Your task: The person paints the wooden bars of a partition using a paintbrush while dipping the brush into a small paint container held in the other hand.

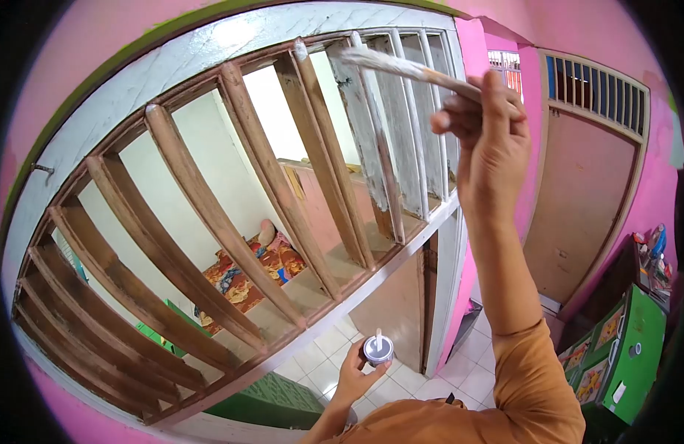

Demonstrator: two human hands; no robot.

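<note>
My right hand is raised at the upper right, its fingers closed round the handle of a paintbrush. The brush points left, its pale, blurred bristles near the top of a wooden slat; I cannot tell whether they touch. Low in the middle, my left hand grips a small open paint can with greyish-white paint and a short stick standing in it. Brown wooden slats fill the opening. Those at the right end are coated white, with brown showing low down. The upper frame is glossy white.
Through the slats a room shows patterned bedding on its floor. A door with a barred vent stands at the right. Below it is a green cabinet. A nail sticks out at the left of the frame.
</note>
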